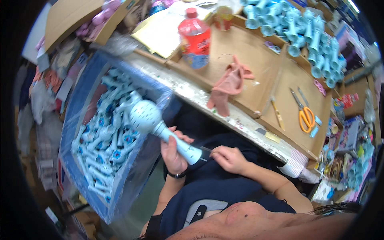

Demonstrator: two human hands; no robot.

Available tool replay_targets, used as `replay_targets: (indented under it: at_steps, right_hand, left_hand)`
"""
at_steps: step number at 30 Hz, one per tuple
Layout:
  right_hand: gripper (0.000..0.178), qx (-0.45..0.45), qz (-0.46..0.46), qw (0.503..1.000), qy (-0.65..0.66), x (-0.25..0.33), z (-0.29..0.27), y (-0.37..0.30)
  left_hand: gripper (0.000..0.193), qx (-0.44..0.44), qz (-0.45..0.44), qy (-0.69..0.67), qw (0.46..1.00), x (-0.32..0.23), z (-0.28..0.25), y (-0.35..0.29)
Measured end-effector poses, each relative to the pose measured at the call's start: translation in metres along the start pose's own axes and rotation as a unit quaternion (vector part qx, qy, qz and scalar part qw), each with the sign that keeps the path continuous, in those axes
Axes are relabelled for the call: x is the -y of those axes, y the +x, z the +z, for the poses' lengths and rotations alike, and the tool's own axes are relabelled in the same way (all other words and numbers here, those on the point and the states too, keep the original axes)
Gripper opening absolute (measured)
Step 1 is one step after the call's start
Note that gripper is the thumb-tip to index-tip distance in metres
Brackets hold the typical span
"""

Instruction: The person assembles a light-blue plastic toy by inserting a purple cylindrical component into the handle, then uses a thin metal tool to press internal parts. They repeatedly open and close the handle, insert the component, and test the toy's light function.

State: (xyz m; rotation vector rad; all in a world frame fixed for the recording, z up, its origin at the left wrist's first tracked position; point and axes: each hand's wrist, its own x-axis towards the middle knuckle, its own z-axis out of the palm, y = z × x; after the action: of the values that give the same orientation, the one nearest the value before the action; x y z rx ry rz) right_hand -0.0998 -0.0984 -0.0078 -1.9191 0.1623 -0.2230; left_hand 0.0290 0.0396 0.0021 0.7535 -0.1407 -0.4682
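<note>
a big bin point(128, 180) lined in blue plastic sits by the person, heaped with pale blue parts point(108, 138). along the bench run shallow cardboard trays point(248, 44). the dotted, round-headed blue piece point(146, 116) is up beside the bin, its handle gripped in the left hand point(174, 154). near its end the right hand point(230, 159) has its fingers drawn together, perhaps on something thin; it's too blurred to say. orange-handled scissors point(307, 119) lie in one tray.
</note>
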Motion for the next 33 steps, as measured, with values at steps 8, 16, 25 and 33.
replay_targets:
  at_steps: [8, 16, 25, 33]
  right_hand:
    - [0.006, 0.04, -0.088, 0.97, -0.222, 0.036, -0.023, 0.008]
    - [0.008, 0.037, -0.035, 0.977, -0.208, 0.04, -0.027, 0.006]
    - [0.009, 0.058, -0.036, 0.977, -0.202, 0.034, -0.018, 0.003]
    - [0.014, 0.005, -0.012, 0.996, -0.09, 0.012, 0.002, 0.001]
  left_hand:
    - [0.035, 0.036, -0.046, -0.008, 0.998, 0.0, -0.002, -0.001]
    - [0.035, 0.022, -0.01, 0.005, 1.0, -0.007, 0.001, 0.0]
    - [0.031, 0.053, -0.034, 0.07, 0.996, 0.006, -0.001, -0.006]
    - [0.025, 0.006, 0.035, 0.012, 0.999, 0.02, 0.001, -0.013]
